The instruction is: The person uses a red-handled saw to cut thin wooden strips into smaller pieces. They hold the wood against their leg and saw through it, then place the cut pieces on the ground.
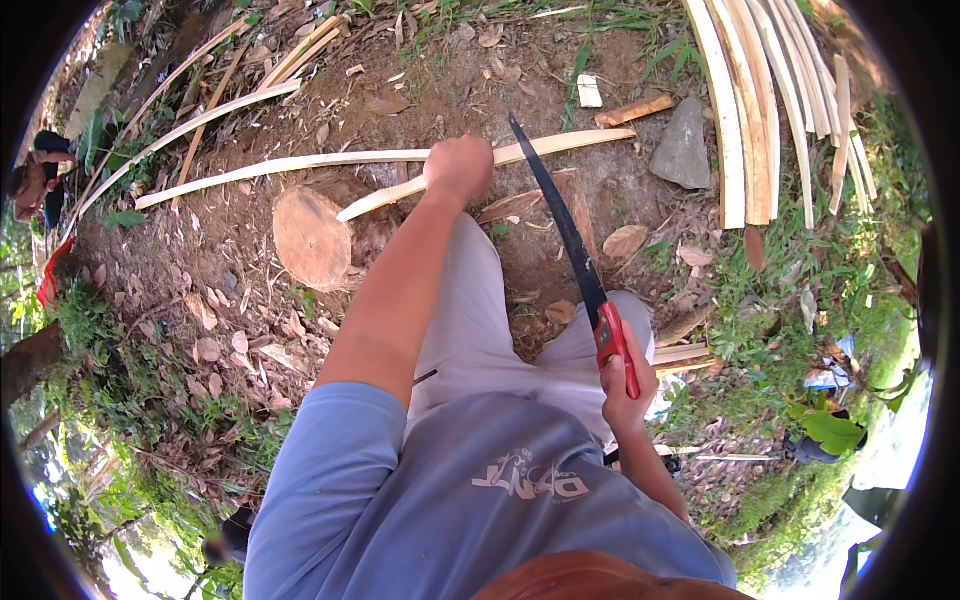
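Observation:
My left hand (460,166) is closed around a pale wooden strip (580,142), whose near end slants down to the left beside the log. A longer, thin wooden strip (290,164) runs off to the left from the same fist; whether the fingers hold it too is hidden. In my right hand (628,385) is the red handle of a hand saw (572,240). The dark blade points up and away, crossing over the strip just right of my left fist. I cannot tell whether blade and wood touch.
A cut log (312,238) lies left of my knees. At the upper right are several long wooden slats (745,110) and a grey stone (683,145). More strips (215,125) lie at the upper left. Another person (45,178) is at the far left edge.

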The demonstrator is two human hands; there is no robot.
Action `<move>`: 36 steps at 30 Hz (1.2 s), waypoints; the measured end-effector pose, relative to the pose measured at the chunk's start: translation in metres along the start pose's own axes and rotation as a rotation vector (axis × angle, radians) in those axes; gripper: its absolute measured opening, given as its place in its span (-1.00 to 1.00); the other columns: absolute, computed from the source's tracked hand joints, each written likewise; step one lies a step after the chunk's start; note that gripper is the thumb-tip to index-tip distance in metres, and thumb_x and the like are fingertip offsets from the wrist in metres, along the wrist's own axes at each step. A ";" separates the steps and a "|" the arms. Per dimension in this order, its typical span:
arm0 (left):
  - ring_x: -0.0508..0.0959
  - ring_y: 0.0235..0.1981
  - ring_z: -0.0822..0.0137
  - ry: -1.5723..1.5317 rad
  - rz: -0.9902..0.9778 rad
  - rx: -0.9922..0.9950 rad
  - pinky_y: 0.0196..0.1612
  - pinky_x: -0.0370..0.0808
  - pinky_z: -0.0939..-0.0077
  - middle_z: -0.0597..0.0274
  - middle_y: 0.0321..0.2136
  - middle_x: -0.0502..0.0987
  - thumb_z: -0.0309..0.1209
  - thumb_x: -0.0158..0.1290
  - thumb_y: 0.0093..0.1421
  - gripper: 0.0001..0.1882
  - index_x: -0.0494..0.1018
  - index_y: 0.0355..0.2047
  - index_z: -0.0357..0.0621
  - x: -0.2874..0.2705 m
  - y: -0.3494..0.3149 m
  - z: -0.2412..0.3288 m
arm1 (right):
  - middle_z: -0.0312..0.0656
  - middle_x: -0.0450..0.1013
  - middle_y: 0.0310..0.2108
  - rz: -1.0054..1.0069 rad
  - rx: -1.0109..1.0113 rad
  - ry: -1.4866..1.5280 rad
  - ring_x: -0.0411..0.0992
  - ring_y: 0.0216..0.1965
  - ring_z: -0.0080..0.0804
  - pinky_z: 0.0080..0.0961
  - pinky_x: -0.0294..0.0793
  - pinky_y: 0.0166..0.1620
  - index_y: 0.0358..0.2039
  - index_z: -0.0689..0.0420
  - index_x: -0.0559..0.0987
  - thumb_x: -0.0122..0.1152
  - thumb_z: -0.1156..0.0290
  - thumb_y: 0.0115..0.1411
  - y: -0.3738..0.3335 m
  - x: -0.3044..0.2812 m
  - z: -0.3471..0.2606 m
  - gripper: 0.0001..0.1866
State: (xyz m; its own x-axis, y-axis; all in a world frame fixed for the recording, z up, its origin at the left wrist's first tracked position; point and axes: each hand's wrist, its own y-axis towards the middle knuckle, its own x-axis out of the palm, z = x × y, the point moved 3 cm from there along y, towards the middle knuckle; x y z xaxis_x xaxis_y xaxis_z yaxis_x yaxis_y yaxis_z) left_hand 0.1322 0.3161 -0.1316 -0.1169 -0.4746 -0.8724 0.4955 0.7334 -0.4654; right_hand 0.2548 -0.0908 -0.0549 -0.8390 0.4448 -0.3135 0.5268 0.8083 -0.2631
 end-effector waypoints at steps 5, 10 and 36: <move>0.79 -0.12 -0.07 0.034 0.086 0.027 -0.02 0.73 0.09 -0.06 -0.17 0.77 -0.42 0.12 0.23 -0.74 0.74 -0.16 -0.17 0.003 0.005 -0.002 | 0.02 0.67 0.09 0.000 -0.189 0.065 0.61 0.01 -0.50 -0.52 0.55 0.07 0.36 0.25 0.53 0.18 0.50 0.49 0.133 0.071 -0.049 -0.54; 0.79 -0.12 -0.07 0.055 0.117 0.023 -0.02 0.73 0.08 -0.07 -0.16 0.77 -0.42 0.11 0.24 -0.75 0.74 -0.17 -0.16 0.005 0.009 0.003 | 0.05 0.71 -0.07 0.056 -0.251 0.132 0.64 -0.14 -0.51 -0.46 0.58 -0.04 0.33 0.24 0.57 0.23 0.36 0.48 0.255 0.135 -0.071 -0.53; 0.77 -0.06 -0.08 0.050 0.070 0.038 0.03 0.71 0.07 -0.11 -0.11 0.75 -0.39 0.11 0.24 -0.70 0.71 -0.10 -0.20 -0.006 0.011 0.003 | 0.01 0.67 0.05 0.098 -0.418 0.145 0.59 -0.04 -0.51 -0.52 0.55 0.06 0.37 0.22 0.53 0.20 0.46 0.48 0.214 0.127 -0.052 -0.53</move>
State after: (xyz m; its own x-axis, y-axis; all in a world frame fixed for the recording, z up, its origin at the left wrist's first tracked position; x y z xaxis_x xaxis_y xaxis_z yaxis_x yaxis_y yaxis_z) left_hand 0.1412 0.3251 -0.1310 -0.1233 -0.3976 -0.9092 0.5363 0.7442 -0.3982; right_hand 0.2539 0.1586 -0.1031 -0.8143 0.5520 -0.1795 0.5291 0.8330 0.1617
